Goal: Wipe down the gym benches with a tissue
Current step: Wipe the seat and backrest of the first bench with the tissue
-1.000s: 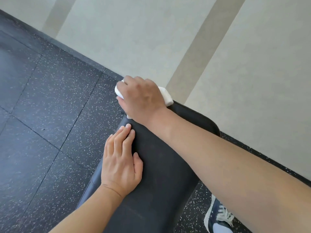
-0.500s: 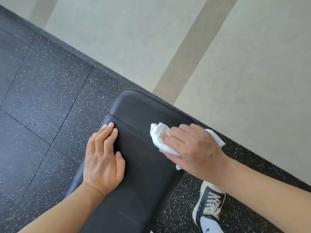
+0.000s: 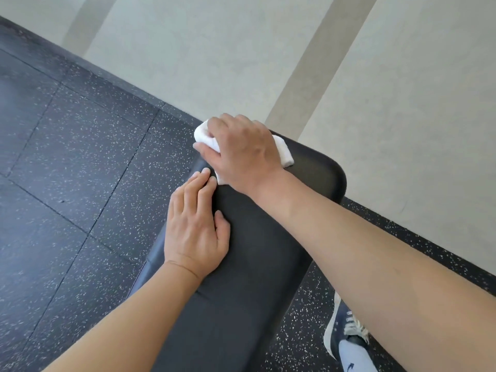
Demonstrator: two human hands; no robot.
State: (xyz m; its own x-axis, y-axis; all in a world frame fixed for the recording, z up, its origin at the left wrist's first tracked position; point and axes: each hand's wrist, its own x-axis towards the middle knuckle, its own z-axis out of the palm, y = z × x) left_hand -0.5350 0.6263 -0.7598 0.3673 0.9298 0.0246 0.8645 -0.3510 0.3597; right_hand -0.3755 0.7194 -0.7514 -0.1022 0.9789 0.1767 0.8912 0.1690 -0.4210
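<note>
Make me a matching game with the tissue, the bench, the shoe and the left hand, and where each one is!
Things:
1. tissue
2. bench
3. shoe
4. left hand

Places:
A. on the speckled floor, at the bottom right
B. lying flat on the bench pad, fingers straight
C. bunched under the right hand at the far end of the bench
D. standing on the dark floor, its far end near the pale wall

Pairs: 1-C, 2-D, 3-A, 4-B
</note>
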